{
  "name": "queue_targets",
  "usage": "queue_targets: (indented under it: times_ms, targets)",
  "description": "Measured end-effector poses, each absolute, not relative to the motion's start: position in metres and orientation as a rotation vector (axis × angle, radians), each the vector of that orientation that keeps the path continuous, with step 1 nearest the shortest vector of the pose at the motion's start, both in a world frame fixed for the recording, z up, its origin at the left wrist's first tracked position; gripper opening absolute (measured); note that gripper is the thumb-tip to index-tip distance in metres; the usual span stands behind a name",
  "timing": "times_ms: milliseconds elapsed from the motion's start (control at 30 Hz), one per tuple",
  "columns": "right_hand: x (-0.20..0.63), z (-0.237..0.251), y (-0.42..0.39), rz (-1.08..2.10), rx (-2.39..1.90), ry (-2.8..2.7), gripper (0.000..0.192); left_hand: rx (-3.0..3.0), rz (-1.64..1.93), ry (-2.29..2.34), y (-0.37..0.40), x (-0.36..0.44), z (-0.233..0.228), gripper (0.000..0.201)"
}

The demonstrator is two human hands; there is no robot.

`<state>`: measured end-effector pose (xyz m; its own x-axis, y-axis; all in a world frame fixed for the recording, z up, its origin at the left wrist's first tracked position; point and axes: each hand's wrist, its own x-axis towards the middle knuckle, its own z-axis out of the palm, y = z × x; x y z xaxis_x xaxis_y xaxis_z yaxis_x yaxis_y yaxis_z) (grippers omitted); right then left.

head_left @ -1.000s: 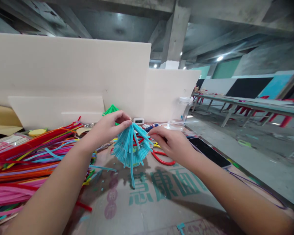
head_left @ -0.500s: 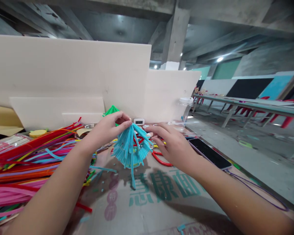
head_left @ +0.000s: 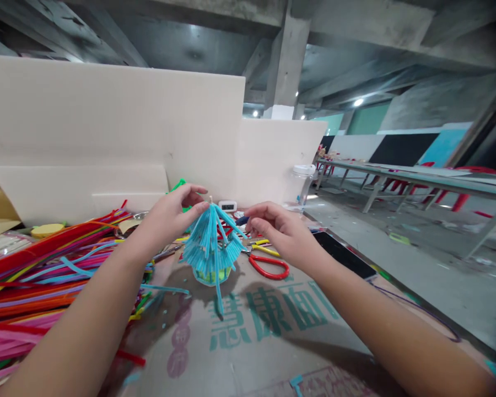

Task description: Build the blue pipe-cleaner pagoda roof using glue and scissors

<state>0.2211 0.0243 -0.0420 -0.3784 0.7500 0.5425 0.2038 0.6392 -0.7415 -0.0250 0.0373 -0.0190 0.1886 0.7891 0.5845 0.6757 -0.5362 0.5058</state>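
Both hands (head_left: 227, 223) pinch blue tassel (head_left: 210, 248) above cardboard (head_left: 268, 342).

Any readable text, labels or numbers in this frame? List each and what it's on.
"慧康面": large green characters printed on the cardboard sheet, partly shadowed; my best reading.
Round purple marks on the same cardboard: too blurred to read.
Small white digital display at the back board: digits too small to read.

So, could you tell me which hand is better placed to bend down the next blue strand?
The right hand: its fingertips pinch a strand of the blue tassel, while the left hand is busy gripping the top.
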Motion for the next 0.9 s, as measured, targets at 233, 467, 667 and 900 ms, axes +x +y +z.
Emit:
queue_targets:
  times_ms: [233, 467, 667, 900]
  targets:
    - [0.222, -0.037, 0.021, 0.957, -0.65, -1.816, 0.018, 2.534, 1.182, 1.304, 0.008, 0.003, -0.009, 0.031]
    - [0.22, -0.036, 0.015, 1.062, -0.582, -1.709, 0.021, 2.526, 1.35, 1.158, -0.007, 0.052, -0.026, 0.017]
    - [0.229, -0.024, 0.012, 0.962, -0.613, -1.877, 0.016, 2.399, 1.36, 1.141, -0.018, 0.045, -0.03, 0.022]
    - [0.245, -0.014, 0.009, 0.622, -0.731, -2.022, 0.026, 2.226, 1.298, 1.24, -0.026, 0.023, -0.025, 0.036]
